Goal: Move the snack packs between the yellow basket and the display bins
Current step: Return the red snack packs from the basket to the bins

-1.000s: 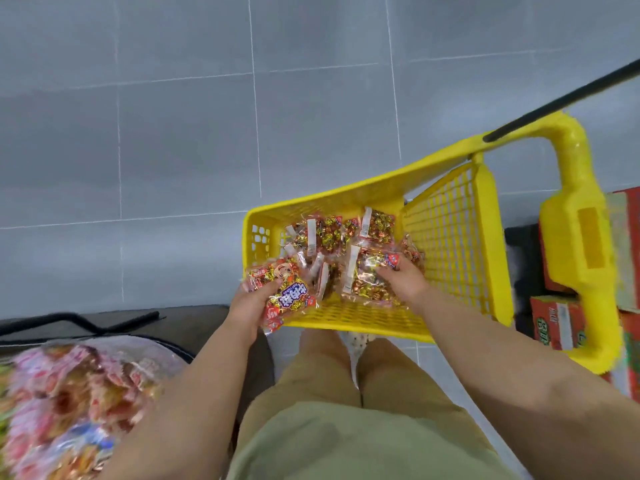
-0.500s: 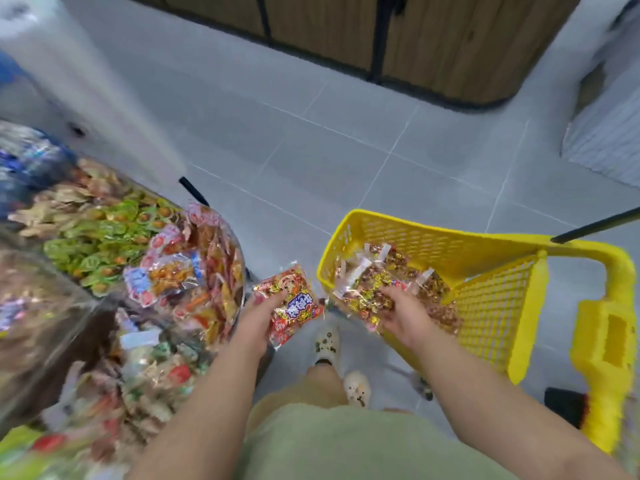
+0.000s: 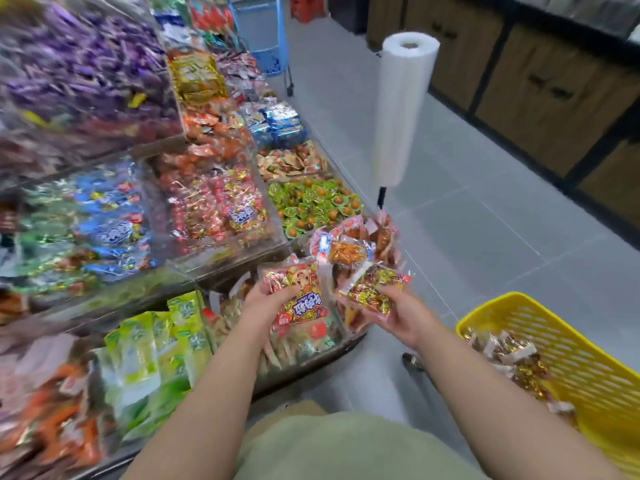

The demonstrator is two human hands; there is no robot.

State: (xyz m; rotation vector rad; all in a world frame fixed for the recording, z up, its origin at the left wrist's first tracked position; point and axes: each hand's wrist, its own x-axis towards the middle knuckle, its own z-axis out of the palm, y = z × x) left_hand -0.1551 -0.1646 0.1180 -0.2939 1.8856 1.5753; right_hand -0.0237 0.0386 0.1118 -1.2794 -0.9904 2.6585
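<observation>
— Both hands have swung away from the yellow basket since a second ago. They are now over the near end of the display bins, and each has brought its pack along.
— What does the head view show in the left hand?
— The left hand grips a red snack pack with blue lettering. Its fingers are curled over the pack's edge, above the nearest clear bin.
— And the right?
— The right hand holds a gold-and-red pack just to the right of the red one. Its fingers are closed round the near edge.
— Where's the basket?
— Near right, on the grey floor, apart from both hands. More gold packs lie inside it.
— Anything else?
— A white roll of plastic bags stands upright on a pole by the bins' right edge. Wooden cabinets line the far right.
</observation>
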